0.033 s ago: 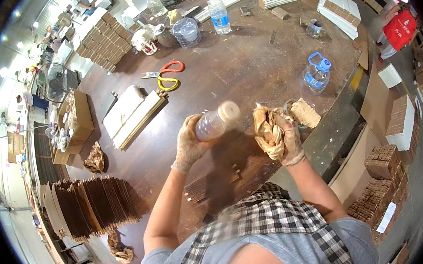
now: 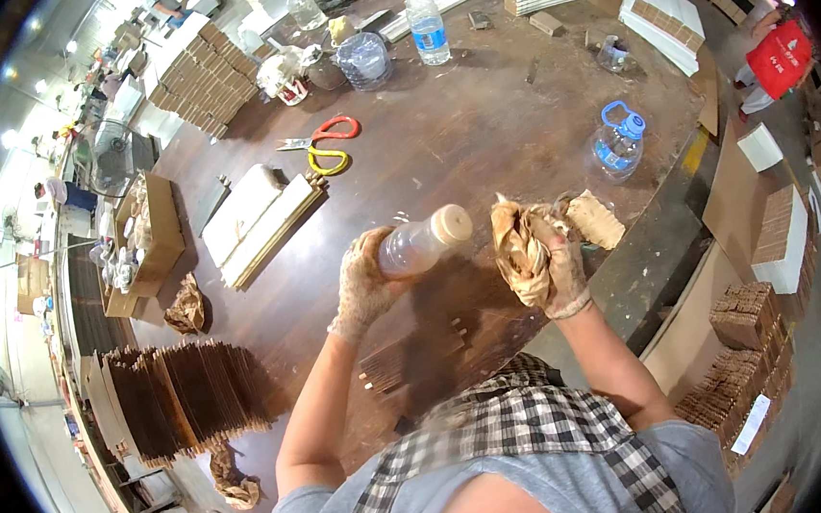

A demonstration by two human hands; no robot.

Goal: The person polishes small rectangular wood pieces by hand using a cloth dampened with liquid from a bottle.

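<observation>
My gloved left hand grips a clear plastic bottle with a pale tan cap, tilted so the cap points up and right over the table. Crumpled brown paper is bunched in my gloved right hand, close to the cap but apart from it. Under the bottle, a row of thin brown strips lies on the dark brown table. Just beyond the right hand rests a torn tan piece. Scissors with one red and one yellow handle lie farther off.
A handled water bottle stands at the right, and another bottle at the back. Bundled pale strips and a dark stack of slats lie left. Cartons stand beyond the right edge; a person in red is farther away.
The bottle's capped end has dipped slightly toward me and shifted a little right. Both hands keep their hold.
</observation>
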